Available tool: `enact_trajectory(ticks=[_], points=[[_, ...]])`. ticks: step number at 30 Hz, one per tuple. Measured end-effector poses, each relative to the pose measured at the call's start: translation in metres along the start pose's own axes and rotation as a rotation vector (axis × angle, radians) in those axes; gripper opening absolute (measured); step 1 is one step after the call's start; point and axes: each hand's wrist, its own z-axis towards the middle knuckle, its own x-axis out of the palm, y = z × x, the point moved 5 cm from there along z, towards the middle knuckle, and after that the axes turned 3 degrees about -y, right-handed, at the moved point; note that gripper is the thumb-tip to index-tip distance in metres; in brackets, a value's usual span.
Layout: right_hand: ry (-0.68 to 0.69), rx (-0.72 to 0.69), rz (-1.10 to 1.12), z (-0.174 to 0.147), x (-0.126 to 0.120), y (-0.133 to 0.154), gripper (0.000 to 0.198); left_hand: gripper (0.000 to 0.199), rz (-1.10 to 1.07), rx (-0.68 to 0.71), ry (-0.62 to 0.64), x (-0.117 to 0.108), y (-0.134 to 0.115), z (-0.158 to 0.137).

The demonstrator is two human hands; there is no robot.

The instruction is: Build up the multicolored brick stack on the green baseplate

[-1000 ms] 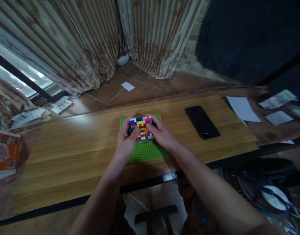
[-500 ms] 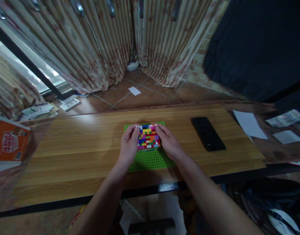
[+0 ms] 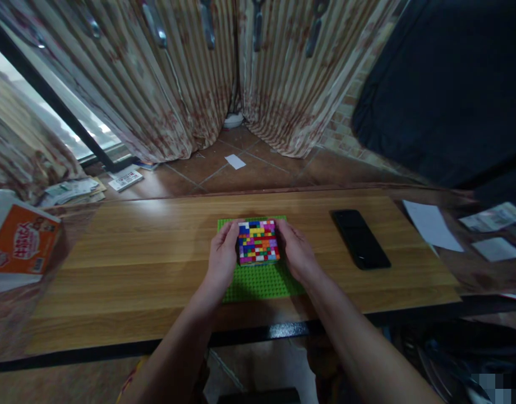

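A square block of small multicoloured toy bricks is between my hands, over the far part of a green studded baseplate. My left hand grips its left side, thumb along the edge and the other fingers mostly hidden. Along the right side, my right hand holds it the same way, its fingertips out of sight behind the block. The top face shows fully, in red, yellow, blue, white and other colours. Whether the block touches the baseplate I cannot tell.
A black phone lies on the wooden table to the right. Past the left end stands an orange and white box. Papers lie beyond the right end, and curtains hang behind. Several metal utensils hang at the top.
Both thumbs have slid from the top corners of the brick block to its sides, baring more of the top. The whole view has shifted slightly downward and right.
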Motion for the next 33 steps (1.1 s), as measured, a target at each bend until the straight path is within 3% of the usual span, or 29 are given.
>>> enact_trajectory(ticks=[12,33], points=[[0.009,-0.017,-0.058,0.0,-0.0039,0.0014,0.039,0.025,0.04,0.014,-0.003,-0.0009,-0.0036,-0.0006],[0.036,-0.034,-0.121,-0.0002,-0.003,0.0036,0.028,0.026,0.091,0.013,0.01,0.0008,-0.0018,-0.0017]])
